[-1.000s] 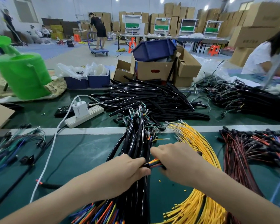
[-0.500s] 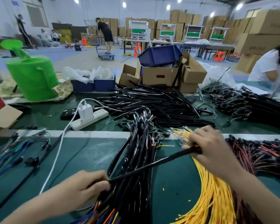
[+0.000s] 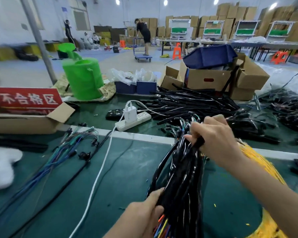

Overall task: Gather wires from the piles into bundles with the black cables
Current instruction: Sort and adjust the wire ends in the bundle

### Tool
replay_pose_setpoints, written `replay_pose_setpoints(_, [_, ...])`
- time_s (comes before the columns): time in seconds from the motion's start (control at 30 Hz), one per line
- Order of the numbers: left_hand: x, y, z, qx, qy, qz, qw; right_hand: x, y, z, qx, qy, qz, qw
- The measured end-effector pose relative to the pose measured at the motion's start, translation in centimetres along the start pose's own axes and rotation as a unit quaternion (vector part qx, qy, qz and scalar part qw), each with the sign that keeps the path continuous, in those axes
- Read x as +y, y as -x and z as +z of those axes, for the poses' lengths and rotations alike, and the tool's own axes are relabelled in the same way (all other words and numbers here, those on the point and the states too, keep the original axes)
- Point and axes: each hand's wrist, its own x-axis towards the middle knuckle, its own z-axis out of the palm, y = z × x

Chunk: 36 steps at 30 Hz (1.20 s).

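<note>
A thick bundle of glossy black cables with coloured wire ends runs from the near edge toward the middle of the green table. My right hand grips its far end, fingers closed around the black sleeves. My left hand holds the near end, just above the orange, yellow and blue wire tips. The yellow wires lie under my right forearm. A pile of loose black tubes spreads behind the bundle.
A white power strip with charger and white cord lies centre-left. Blue-green wires lie left, beside a cardboard box with a red sign. A green watering can, blue bins and cardboard boxes stand behind. More dark harnesses lie right.
My right hand moved from pulling a single black cable over the yellow wires to gripping the far end of the black bundle. The camera view swung to the left.
</note>
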Motion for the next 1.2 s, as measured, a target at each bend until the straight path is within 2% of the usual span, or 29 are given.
replay_pose_setpoints(0.07, [-1.1, 0.1, 1.4, -0.015, -0.047, 0.010, 0.999, -0.3, 0.0, 2.3, -0.159, -0.030, 0.057, 0.985])
replay_pose_setpoints(0.13, [-1.7, 0.8, 1.7, -0.022, -0.089, 0.043, 0.995, -0.7, 1.0, 3.5, -0.280, -0.153, 0.086, 0.944])
replay_pose_setpoints(0.2, [-3.3, 2.2, 0.2, 0.007, -0.194, 0.149, 0.969, -2.1, 2.5, 4.3, -0.327, -0.298, 0.111, 0.890])
replay_pose_setpoints(0.23, [-5.1, 2.3, -0.9, 0.048, -0.229, 0.213, 0.949, -2.9, 3.6, 4.8, -0.332, -0.303, 0.124, 0.885])
replay_pose_setpoints(0.27, [-6.7, 2.0, -2.7, 0.085, -0.206, 0.225, 0.949, -3.6, 4.8, 5.4, -0.323, -0.250, 0.118, 0.905])
replay_pose_setpoints(0.3, [-8.4, 1.1, -4.9, 0.132, -0.192, 0.201, 0.951, -4.2, 5.8, 6.1, -0.305, -0.182, 0.107, 0.929])
replay_pose_setpoints(0.37, [-11.3, -1.5, -10.2, 0.258, -0.214, 0.072, 0.939, -5.1, 7.0, 6.9, -0.276, -0.118, 0.104, 0.948])
replay_pose_setpoints(0.4, [-12.8, -2.7, -12.8, 0.290, -0.241, -0.033, 0.926, -5.3, 7.2, 7.1, -0.272, -0.120, 0.115, 0.948])
replay_pose_setpoints(0.47, [-16.1, -4.0, -16.4, 0.250, -0.281, -0.280, 0.883, -5.4, 7.2, 7.4, -0.272, -0.114, 0.120, 0.948])
replay_pose_setpoints(0.5, [-17.4, -3.9, -17.1, 0.207, -0.293, -0.361, 0.861, -5.4, 7.3, 7.6, -0.271, -0.111, 0.120, 0.949])
replay_pose_setpoints(0.53, [-18.4, -3.7, -17.1, 0.170, -0.306, -0.394, 0.850, -5.3, 7.4, 7.8, -0.274, -0.112, 0.119, 0.948])
replay_pose_setpoints(0.57, [-19.2, -3.5, -16.9, 0.157, -0.324, -0.393, 0.846, -5.3, 7.5, 7.9, -0.275, -0.111, 0.118, 0.948])
replay_pose_setpoints(0.7, [-20.6, -2.9, -16.4, 0.193, -0.351, -0.355, 0.845, -5.5, 7.8, 8.0, -0.281, -0.093, 0.120, 0.948])
replay_pose_setpoints(0.83, [-20.9, -2.4, -17.4, 0.188, -0.358, -0.312, 0.860, -5.6, 7.8, 7.9, -0.284, -0.100, 0.125, 0.945])
replay_pose_setpoints(0.93, [-21.1, -2.0, -17.8, 0.193, -0.405, -0.292, 0.845, -5.7, 7.7, 7.8, -0.275, -0.105, 0.129, 0.947])
replay_pose_setpoints(1.13, [-20.8, -2.6, -18.9, 0.376, -0.298, -0.198, 0.855, -5.7, 7.9, 7.9, -0.266, -0.103, 0.127, 0.950])
replay_pose_setpoints(1.2, [-20.5, -3.1, -19.7, 0.395, -0.259, -0.219, 0.854, -5.7, 7.9, 7.9, -0.268, -0.101, 0.126, 0.950])
